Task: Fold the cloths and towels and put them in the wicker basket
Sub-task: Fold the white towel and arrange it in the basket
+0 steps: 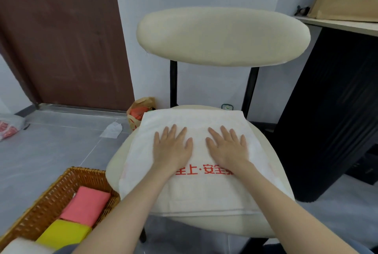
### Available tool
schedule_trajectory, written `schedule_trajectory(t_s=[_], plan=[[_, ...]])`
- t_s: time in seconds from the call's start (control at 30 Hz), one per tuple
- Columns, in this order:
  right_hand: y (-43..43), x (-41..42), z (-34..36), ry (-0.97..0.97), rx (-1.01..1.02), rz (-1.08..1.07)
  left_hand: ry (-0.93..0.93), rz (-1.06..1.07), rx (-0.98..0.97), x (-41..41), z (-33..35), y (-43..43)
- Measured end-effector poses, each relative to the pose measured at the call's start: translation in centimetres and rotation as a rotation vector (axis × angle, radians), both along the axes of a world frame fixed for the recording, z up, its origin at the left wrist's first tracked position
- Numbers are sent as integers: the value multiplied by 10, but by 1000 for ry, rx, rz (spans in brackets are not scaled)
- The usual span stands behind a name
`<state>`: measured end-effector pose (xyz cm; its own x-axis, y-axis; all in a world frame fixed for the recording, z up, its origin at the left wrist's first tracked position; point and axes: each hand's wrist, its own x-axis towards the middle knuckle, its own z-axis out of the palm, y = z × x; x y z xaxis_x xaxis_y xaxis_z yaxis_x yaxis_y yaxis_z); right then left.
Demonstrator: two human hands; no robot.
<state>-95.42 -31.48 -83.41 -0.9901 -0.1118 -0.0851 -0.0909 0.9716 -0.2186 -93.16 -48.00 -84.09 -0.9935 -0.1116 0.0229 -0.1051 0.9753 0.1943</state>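
Note:
A white towel (196,192) with red printed characters lies folded flat on the cream seat of a chair (272,223). My left hand (173,147) and my right hand (229,147) press on it side by side, palms down, fingers straight and spread. The wicker basket (51,190) stands on the floor at the lower left, beside the chair. Inside it lie a folded pink cloth (86,204), a folded yellow cloth (63,233) and a white cloth (20,247) at the frame's edge.
The chair's padded backrest (223,35) rises behind the towel. A dark cabinet (335,110) stands to the right, a brown door (61,35) at the back left. A paper bag (141,112), a plastic bag (10,127) and a white scrap (112,130) lie on the grey floor.

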Motion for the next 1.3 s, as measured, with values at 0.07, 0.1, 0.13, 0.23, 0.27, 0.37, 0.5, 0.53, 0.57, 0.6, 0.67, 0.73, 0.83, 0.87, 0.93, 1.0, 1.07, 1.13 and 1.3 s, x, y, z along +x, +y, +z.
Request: schedule_trajectory(t_s=[0.07, 0.1, 0.13, 0.23, 0.27, 0.37, 0.5, 0.53, 0.57, 0.6, 0.67, 0.73, 0.83, 0.87, 0.93, 1.0, 1.07, 1.13, 1.3], plan=[[16, 1, 0, -8, 4, -50, -1, 33, 8, 4, 1, -14], [25, 1, 1, -5, 0, -78, -1, 59, 7, 6, 1, -23], [33, 2, 1, -3, -9, -106, -2, 89, 3, 8, 1, -32], [49, 5, 3, -3, -45, -156, -1, 162, 15, 17, 3, -53], [52, 6, 4, 4, -47, -146, -6, 178, 35, 19, 4, -58], [51, 13, 5, 85, -38, -122, -14, 199, 56, 26, 7, -62], [40, 31, 16, 119, -1, -4, 19, 130, -5, 40, 17, -57], [36, 37, 22, 98, 7, 51, 29, 85, -16, 45, 22, -54], [32, 44, 27, 70, 2, 104, 34, 30, -16, 51, 26, -50], [29, 52, 31, 33, -14, 153, 32, -26, -7, 58, 31, -46], [25, 72, 37, -61, -45, 248, -10, -124, 13, 74, 36, -35], [24, 93, 37, -148, -10, 345, -107, -211, 6, 92, 34, -26], [35, 116, 35, -197, 48, 447, -270, -306, -27, 119, 24, -19], [41, 119, 34, -188, 62, 477, -286, -332, -45, 127, 22, -19], [53, 124, 31, -156, 94, 537, -269, -383, -111, 137, 18, -23], [62, 127, 28, -108, 123, 565, -205, -397, -205, 144, 16, -26], [65, 132, 26, -52, 136, 572, -159, -378, -271, 147, 18, -26], [67, 135, 26, -4, 168, 569, -156, -371, -283, 150, 21, -25], [66, 142, 30, 58, 234, 596, -198, -385, -137, 154, 29, -35]])
